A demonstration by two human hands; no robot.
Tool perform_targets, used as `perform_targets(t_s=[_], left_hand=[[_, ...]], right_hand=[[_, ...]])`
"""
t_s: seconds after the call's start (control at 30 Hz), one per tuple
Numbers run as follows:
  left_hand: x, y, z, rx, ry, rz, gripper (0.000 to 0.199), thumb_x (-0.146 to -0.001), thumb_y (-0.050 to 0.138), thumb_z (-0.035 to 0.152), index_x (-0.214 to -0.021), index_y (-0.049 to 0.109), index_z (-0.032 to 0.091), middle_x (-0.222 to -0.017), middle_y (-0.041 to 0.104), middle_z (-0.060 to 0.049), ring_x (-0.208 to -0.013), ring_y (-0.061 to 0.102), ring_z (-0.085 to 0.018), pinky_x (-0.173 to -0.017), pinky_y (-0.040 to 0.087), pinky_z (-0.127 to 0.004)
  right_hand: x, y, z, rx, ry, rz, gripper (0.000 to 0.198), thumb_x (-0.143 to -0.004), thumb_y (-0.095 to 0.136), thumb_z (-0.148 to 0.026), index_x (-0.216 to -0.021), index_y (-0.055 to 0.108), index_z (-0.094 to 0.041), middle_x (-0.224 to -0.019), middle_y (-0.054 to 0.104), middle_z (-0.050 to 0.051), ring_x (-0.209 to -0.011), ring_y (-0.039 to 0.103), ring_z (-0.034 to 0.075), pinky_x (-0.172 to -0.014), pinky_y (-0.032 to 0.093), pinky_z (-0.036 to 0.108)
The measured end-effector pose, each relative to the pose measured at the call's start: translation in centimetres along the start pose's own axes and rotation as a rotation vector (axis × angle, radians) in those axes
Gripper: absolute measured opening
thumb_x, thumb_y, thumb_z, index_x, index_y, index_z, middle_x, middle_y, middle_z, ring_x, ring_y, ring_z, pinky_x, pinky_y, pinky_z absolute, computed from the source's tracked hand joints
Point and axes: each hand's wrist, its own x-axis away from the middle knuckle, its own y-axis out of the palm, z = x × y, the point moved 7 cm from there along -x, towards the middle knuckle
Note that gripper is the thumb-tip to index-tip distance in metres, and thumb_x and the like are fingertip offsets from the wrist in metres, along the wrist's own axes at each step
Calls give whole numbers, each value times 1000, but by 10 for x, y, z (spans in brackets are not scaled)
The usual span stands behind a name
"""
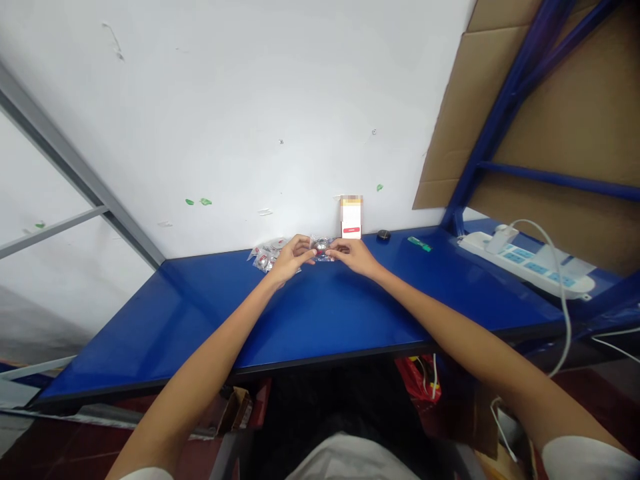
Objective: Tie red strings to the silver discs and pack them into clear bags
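Between my two hands is a clear plastic packet point(321, 247) with a shiny round metal piece and a red mark inside. My left hand point(293, 259) pinches its left side between thumb and fingers. On the right side, my right hand point(352, 255) grips it the same way. The packet is just above or on the blue table point(320, 313); I cannot tell which. Several similar clear packets point(264, 257) lie in a small heap beside my left hand, partly hidden by it. A lit phone point(351, 217) leans upright against the wall behind my right hand.
A small black round object point(383, 235) and a green item point(419, 244) lie right of the phone. Farther right, a white power strip point(525, 263) holds plugs, with a white cable point(567, 320) hanging over the table edge. A white wall point(250, 120) rises behind.
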Motion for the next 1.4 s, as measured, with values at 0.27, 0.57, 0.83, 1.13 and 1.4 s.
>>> perform_targets(t_s=[0.27, 0.57, 0.83, 1.13, 1.4], left_hand=[[1, 2, 0, -94, -63, 0, 42, -84, 80, 53, -100, 67, 17, -105, 72, -8, -95, 71, -23, -78, 65, -36], [-1, -72, 11, -541, -34, 430, 20, -89, 69, 38, -97, 68, 20, -91, 76, -5, -76, 73, -23, -67, 58, -33], [-4, -39, -8, -880, 139, 81, 9, -87, 65, 23, -94, 71, 22, -99, 77, -6, -94, 71, -24, -89, 55, -37], [-1, -31, 21, -959, 141, -48, 37, -98, 56, 41, -120, 78, 22, -125, 77, -8, -117, 68, -29, -105, 50, -40], [5, -103, 12, -1021, -195, -276, 40, -76, 53, 21, -102, 83, 21, -98, 81, -3, -84, 71, -21, -76, 51, -27]], right_hand=[[-1, 6, 6, -49, 25, -39, 37, -89, 76, -57, -89, 76, -20, -83, 78, 4, -78, 73, 22, -79, 58, 35], [-6, -46, 21, 305, -15, 128, 21, -100, 61, -29, -108, 79, -21, -99, 81, 6, -89, 74, 23, -84, 57, 36], [-5, -28, 50, 487, -50, -147, 24, -93, 74, -28, -116, 80, -24, -112, 80, 8, -97, 72, 24, -85, 55, 35], [-7, -24, 46, 481, -1, -109, 14, -95, 69, -21, -95, 83, -23, -94, 82, 3, -85, 71, 19, -76, 49, 29], [-6, -27, 33, 379, -5, -23, 17, -97, 67, -28, -91, 82, -22, -92, 82, 3, -79, 70, 18, -75, 49, 29]])
